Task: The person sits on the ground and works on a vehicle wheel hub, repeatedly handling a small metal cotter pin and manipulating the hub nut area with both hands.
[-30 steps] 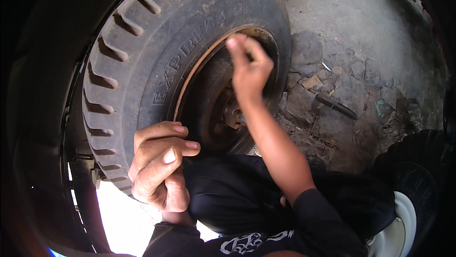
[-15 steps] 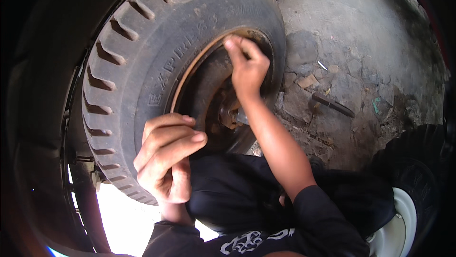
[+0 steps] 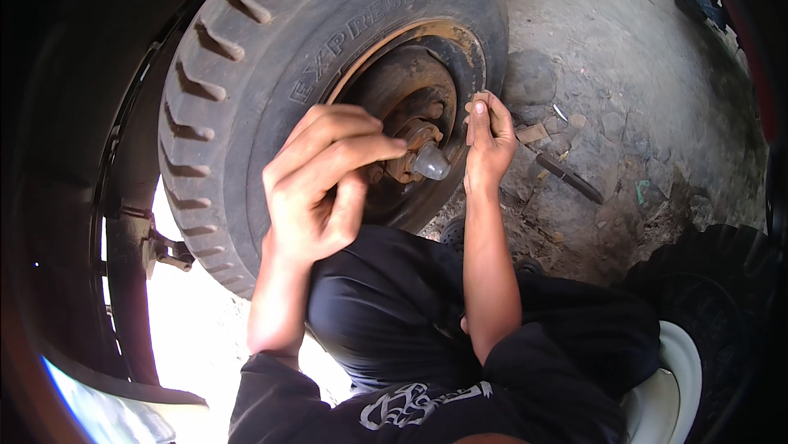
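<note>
A large black tire (image 3: 246, 107) with chunky tread stands upright in front of me, mounted on a rusty rim (image 3: 410, 31). At its centre is a rusty hub (image 3: 400, 167) with a greyish, cone-shaped cap (image 3: 431, 162). My left hand (image 3: 320, 185) hovers before the tire's lower sidewall, fingers bent, thumb apart and nothing visible in it; it hides part of the rim. Just right of the rim, my right hand (image 3: 490, 144) is closed in a pinch, fingertips pressed together. Whatever it may hold is too small to make out.
Right of the wheel, broken ground holds a dark flat bar (image 3: 569, 177), a brick fragment (image 3: 532, 133) and a green scrap (image 3: 642, 191). Another tire (image 3: 714, 280) lies at the lower right, by a white rounded object (image 3: 685, 370). Dark vehicle bodywork (image 3: 66, 198) borders the left.
My right hand has left the rim's upper edge and moved right and down. The left hand has risen and shifted right toward the hub. The wheel appears higher and further right in view.
</note>
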Demonstrator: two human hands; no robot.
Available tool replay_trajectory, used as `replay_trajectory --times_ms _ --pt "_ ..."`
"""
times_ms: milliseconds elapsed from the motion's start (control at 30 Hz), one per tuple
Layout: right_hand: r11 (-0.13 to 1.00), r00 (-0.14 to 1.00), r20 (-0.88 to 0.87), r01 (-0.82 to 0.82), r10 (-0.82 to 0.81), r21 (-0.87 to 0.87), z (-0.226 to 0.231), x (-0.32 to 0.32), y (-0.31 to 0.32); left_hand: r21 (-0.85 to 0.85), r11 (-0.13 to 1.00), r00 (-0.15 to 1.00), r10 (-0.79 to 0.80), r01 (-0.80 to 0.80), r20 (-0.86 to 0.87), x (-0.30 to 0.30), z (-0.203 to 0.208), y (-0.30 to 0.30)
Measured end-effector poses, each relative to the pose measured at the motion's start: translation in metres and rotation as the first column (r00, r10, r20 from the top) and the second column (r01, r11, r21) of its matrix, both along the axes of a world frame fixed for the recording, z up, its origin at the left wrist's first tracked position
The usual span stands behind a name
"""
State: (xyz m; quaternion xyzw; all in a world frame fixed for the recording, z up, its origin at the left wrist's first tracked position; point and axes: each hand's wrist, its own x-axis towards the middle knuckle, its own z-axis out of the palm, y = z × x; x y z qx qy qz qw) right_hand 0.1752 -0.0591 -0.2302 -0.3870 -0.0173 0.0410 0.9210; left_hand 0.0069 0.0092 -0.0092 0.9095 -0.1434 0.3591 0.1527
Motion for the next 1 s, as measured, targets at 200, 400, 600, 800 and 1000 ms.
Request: replay_trajectory --times_ms 200,400,600,800,1000 --pt "0.999 0.988 0.154 0.026 -0.019 -0.039 0.025 0.002 -0.024 0.241 0.966 0.964 0.146 -0.091 -0.221 0.02 0.044 -0.026" --pt "0.993 0.987 0.128 -0.1 0.092 0.058 0.057 0.001 -0.061 0.335 0.935 0.978 0.168 -0.119 -0.124 0.078 0.062 -0.006" --pt "0.966 0.962 0.144 -0.211 0.232 -0.15 0.061 -0.006 -0.065 0.396 0.917 0.993 0.084 -0.046 -0.08 0.077 0.034 0.002" --pt "0.891 0.937 0.152 -0.237 0.315 -0.387 0.097 -0.029 -0.077 0.41 0.912 0.936 0.163 -0.022 -0.311 0.053 0.047 0.01" --pt "0.872 0.895 0.224 -0.275 0.386 -0.405 0.094 -0.051 -0.071 0.149 0.988 0.881 0.108 -0.043 -0.46 0.032 0.003 0.01"
